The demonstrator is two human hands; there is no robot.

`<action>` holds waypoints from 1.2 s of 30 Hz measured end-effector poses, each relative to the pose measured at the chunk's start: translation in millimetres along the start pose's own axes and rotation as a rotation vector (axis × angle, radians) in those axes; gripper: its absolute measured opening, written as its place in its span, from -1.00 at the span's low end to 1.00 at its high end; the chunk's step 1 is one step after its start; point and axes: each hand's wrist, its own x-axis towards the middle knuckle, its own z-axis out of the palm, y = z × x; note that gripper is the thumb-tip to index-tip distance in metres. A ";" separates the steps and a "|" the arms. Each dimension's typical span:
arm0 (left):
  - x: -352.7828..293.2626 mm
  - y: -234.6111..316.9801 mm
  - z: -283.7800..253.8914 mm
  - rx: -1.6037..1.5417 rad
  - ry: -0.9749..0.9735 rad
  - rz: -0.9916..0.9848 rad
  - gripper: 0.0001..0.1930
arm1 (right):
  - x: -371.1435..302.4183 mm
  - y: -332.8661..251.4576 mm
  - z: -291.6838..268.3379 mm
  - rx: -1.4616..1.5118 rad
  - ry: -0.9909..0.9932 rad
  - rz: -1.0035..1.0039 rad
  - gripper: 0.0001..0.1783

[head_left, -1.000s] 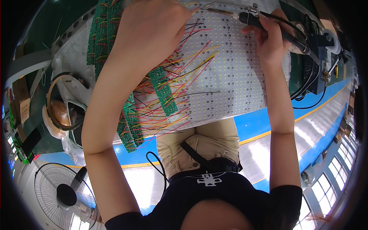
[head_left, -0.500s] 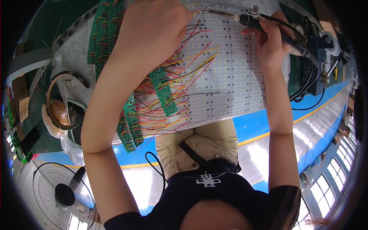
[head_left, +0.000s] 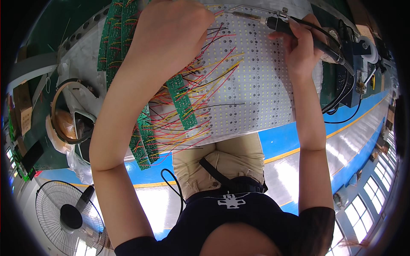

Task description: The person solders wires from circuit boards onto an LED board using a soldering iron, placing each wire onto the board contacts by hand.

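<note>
My right hand [head_left: 302,53] is closed around the black handle of a soldering iron [head_left: 275,23]. A thin metal guide tube [head_left: 252,8] runs along the iron, and its tip points left toward my left hand [head_left: 177,36]. That hand is closed, back upward, over the green circuit boards; its fingertips and whatever they hold are hidden. A short wire [head_left: 219,13] shows between it and the iron's tip. Red, yellow and black wires [head_left: 213,77] fan out to the right from a green circuit board [head_left: 183,102] below my left wrist.
Under the wires lies a white dotted sheet [head_left: 256,94]. More narrow circuit boards [head_left: 114,38] line up at the left. A round hoop [head_left: 55,111] stands by a plastic bag at the table's left edge. The solder feeder [head_left: 352,64] with its spool and cables stands right; a fan [head_left: 70,216] is lower left.
Both hands and the soldering iron stay almost where they were. The view has shifted very slightly.
</note>
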 end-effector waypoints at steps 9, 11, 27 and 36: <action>-0.1 1.1 -0.8 0.013 0.007 0.011 -0.86 | 0.8 -4.1 2.3 0.009 0.008 0.035 -0.74; -0.3 1.4 -0.9 0.009 0.003 0.012 -0.86 | 1.1 -4.3 2.5 0.002 0.009 0.040 -0.72; -0.1 2.1 -2.0 0.005 0.032 0.014 -0.86 | -0.1 -3.7 1.9 -0.007 0.006 -0.018 -0.72; 1.1 4.4 -9.7 -0.131 0.003 -0.093 -0.86 | 2.7 -6.7 5.0 0.067 0.048 0.029 -0.69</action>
